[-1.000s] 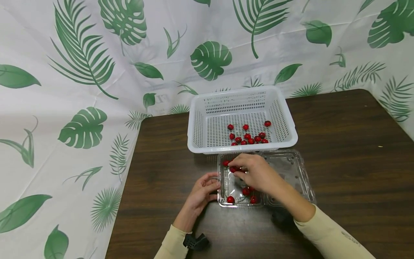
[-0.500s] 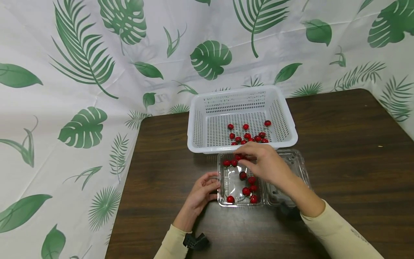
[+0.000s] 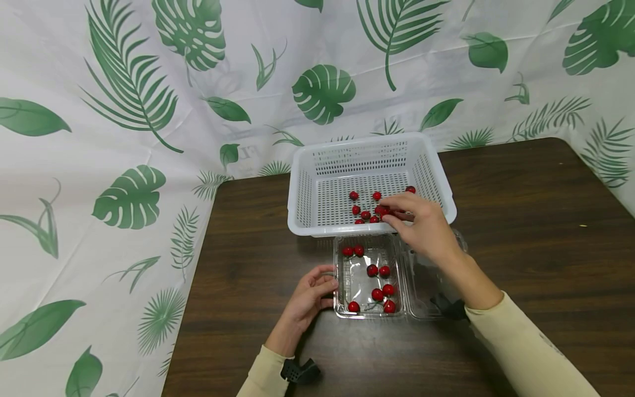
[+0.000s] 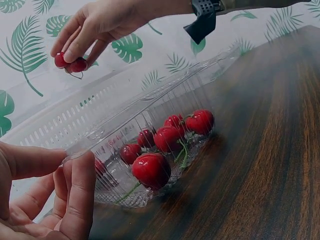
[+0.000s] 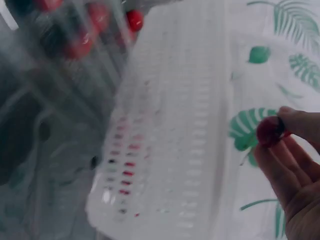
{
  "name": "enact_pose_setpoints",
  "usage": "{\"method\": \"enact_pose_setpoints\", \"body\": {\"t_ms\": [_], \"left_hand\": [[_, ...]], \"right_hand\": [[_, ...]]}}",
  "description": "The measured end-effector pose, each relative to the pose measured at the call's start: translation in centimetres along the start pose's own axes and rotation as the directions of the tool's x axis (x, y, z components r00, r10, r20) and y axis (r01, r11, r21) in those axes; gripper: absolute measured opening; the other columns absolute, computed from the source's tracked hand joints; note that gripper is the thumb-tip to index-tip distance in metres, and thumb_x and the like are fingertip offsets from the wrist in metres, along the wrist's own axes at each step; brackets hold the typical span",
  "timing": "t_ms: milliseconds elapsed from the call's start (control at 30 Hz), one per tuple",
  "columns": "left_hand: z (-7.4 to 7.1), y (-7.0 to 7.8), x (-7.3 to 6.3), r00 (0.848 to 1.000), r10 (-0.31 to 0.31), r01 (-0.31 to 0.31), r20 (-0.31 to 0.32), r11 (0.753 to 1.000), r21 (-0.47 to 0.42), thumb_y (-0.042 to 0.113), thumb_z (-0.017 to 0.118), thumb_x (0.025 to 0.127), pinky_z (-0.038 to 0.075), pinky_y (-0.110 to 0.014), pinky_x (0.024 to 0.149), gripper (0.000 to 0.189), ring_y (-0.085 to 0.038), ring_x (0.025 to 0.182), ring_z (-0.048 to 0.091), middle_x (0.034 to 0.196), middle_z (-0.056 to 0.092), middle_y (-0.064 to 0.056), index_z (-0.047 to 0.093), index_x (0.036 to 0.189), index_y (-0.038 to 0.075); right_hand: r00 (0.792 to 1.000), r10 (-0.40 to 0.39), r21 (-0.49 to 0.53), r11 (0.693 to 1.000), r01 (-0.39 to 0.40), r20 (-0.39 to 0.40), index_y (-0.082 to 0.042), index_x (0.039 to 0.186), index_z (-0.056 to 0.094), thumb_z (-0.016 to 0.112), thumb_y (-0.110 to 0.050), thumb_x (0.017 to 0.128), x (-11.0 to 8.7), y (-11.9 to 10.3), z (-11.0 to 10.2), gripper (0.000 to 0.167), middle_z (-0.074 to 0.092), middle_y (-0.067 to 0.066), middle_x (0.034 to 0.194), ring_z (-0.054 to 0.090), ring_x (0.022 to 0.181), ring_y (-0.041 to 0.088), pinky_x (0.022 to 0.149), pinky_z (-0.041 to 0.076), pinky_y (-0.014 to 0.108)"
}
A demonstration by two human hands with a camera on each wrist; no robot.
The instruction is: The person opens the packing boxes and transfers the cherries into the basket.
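My left hand [image 3: 307,295] pinches the left rim of an open clear plastic clamshell box [image 3: 360,284]; thumb and fingertips meet at its edge in the left wrist view. Several red cherries with green stems, among them a large one [image 4: 151,170], lie inside. My right hand [image 3: 424,223] is raised over the front right of a white basket [image 3: 324,230]. Between its fingertips are two cherries [image 4: 60,60], a thin stem hanging below; the right wrist view shows one dark red cherry [image 5: 270,131] there. More cherries [image 3: 365,215] lie on the basket floor, some hidden behind the right hand.
The clamshell's lid [image 3: 421,286] lies folded out to the right, partly beneath the right forearm. Behind the dark wooden table [image 3: 536,231] hangs a leaf-patterned sheet [image 3: 258,105]. The basket stands directly behind the box.
My right hand has moved up and right from the clamshell box to above the basket, carrying cherries. The left hand has stayed at the box's rim.
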State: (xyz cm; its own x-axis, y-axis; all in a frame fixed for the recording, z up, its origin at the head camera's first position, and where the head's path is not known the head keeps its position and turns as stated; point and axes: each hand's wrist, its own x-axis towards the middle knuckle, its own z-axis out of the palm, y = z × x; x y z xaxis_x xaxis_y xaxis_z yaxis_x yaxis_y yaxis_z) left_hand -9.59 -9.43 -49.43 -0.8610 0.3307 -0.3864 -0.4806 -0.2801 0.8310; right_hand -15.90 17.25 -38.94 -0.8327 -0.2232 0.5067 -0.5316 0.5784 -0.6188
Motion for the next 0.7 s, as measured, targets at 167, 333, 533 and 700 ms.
{"method": "enact_pose_setpoints", "body": {"t_ms": [167, 333, 533, 700], "left_hand": [[-0.1, -0.1, 0.0, 1.0, 0.005, -0.005, 0.007, 1.0, 0.0, -0.003, 0.059, 0.093, 0.053, -0.027, 0.059, 0.033, -0.013, 0.074, 0.059, 0.091, 0.06, -0.006, 0.051, 0.124, -0.001], [-0.1, -0.1, 0.1, 1.0, 0.004, -0.004, 0.005, 1.0, -0.006, -0.004, 0.058, 0.093, 0.054, -0.026, 0.058, 0.032, -0.013, 0.073, 0.06, 0.091, 0.06, -0.006, 0.052, 0.124, 0.0], [-0.2, -0.2, 0.1, 1.0, -0.003, 0.003, 0.0, 1.0, -0.012, -0.004, 0.058, 0.093, 0.054, -0.027, 0.058, 0.034, -0.013, 0.074, 0.06, 0.09, 0.061, -0.006, 0.051, 0.126, -0.001], [-0.1, -0.1, 0.1, 1.0, 0.001, -0.001, 0.004, 1.0, -0.006, -0.004, 0.059, 0.092, 0.054, -0.027, 0.059, 0.033, -0.013, 0.075, 0.059, 0.089, 0.061, -0.004, 0.052, 0.124, 0.0]], "right_hand": [[0.998, 0.011, -0.016, 1.0, -0.012, -0.057, -0.004, 0.109, 0.073, 0.08, 0.001, 0.079, 0.1, 1.5, 0.2, 0.031, 0.07, 0.007, 0.105, 0.065, 0.091, 0.02, 0.071, 0.057, 0.038], [0.996, 0.024, 0.0, 1.0, -0.024, -0.085, -0.002, 0.11, 0.072, 0.079, 0.006, 0.077, -0.1, 2.9, 0.6, 0.034, 0.07, 0.01, 0.104, 0.067, 0.091, 0.023, 0.072, 0.057, 0.037], [0.996, 0.035, 0.007, 0.999, -0.035, -0.079, -0.001, 0.112, 0.071, 0.078, 0.007, 0.078, -0.3, 3.8, 0.8, 0.036, 0.069, 0.013, 0.105, 0.068, 0.089, 0.026, 0.073, 0.057, 0.037], [0.996, 0.067, -0.034, 0.997, -0.069, -0.06, -0.002, 0.114, 0.071, 0.078, 0.006, 0.079, -0.5, 4.2, 0.8, 0.037, 0.068, 0.013, 0.11, 0.066, 0.093, 0.026, 0.074, 0.057, 0.04]]}}
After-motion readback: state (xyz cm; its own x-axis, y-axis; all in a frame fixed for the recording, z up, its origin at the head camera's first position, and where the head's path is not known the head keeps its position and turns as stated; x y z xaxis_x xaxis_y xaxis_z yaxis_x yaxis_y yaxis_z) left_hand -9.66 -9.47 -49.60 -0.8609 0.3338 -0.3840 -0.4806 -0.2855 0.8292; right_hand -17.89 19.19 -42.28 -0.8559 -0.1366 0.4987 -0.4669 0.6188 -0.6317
